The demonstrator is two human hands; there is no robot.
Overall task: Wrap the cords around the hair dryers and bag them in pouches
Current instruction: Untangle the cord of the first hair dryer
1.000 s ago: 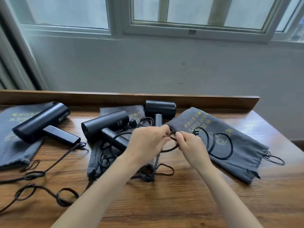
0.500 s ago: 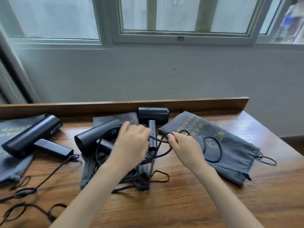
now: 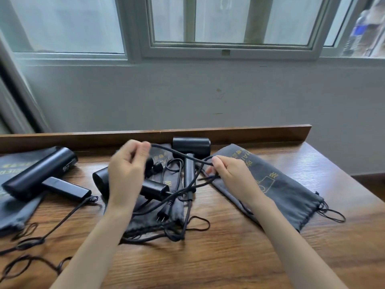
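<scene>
We pinch the cord (image 3: 179,153) taut between left grip (image 3: 127,172) and right grip (image 3: 231,176), both closed on it, over the counter (image 3: 229,257) near its back edge; it looks light, limp, tangle-prone, so short holds suit

3 hair dryers (image 3: 190,148) on pouches (image 3: 277,184), table (image 3: 229,257)

Black hair dryers (image 3: 39,172) & black cords (image 3: 62,217), dk grey pouches (image 3: 291,195) w/ yellow lettering & wave marks, brown wood-grain table (image 3: 229,257), pale grey-white wall (image 3: 187,97) w/ faint brownish scuffs, white window frames (image 3: 229,51).
</scene>
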